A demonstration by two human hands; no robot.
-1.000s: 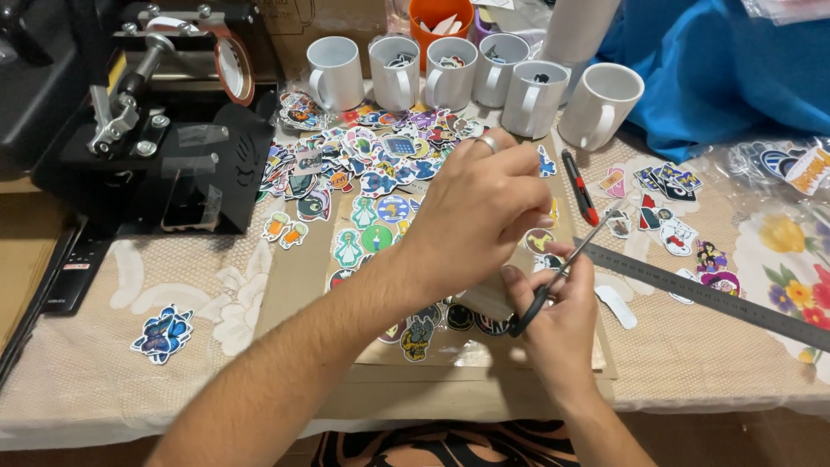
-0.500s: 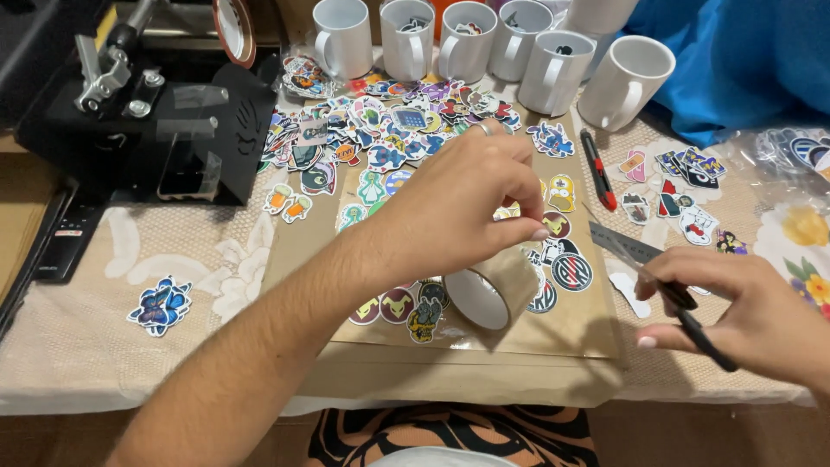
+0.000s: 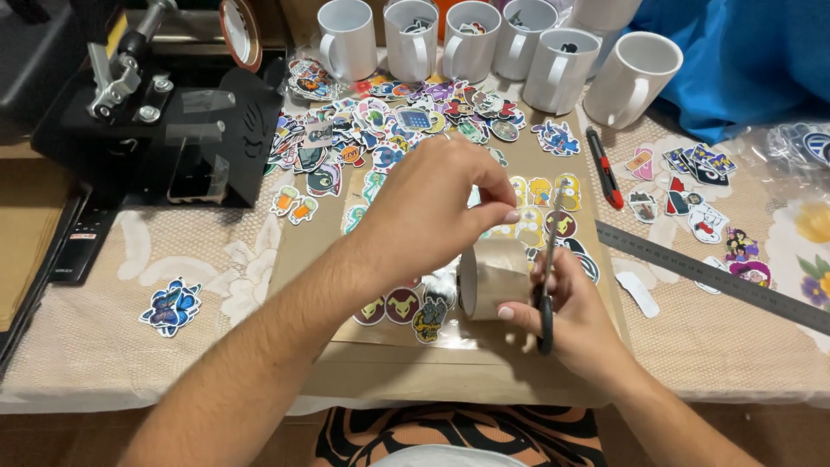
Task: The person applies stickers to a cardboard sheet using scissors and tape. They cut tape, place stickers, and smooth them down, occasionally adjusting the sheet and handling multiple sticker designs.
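Mug [image 3: 494, 281] lies on its side mid-table on brown paper [image 3: 380, 363], wrapped. Left hand [image 3: 424, 212] pinches wrap edge at top; right hand [image 3: 562, 316] closed round scissors [image 3: 546, 285], blades at wrap. Trimming underway, approx. half done; stickers [image 3: 406, 121] w/ other mugs [image 3: 471, 39] untouched.

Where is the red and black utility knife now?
The utility knife lies right of centre on the table, between the sticker pile and the metal ruler.
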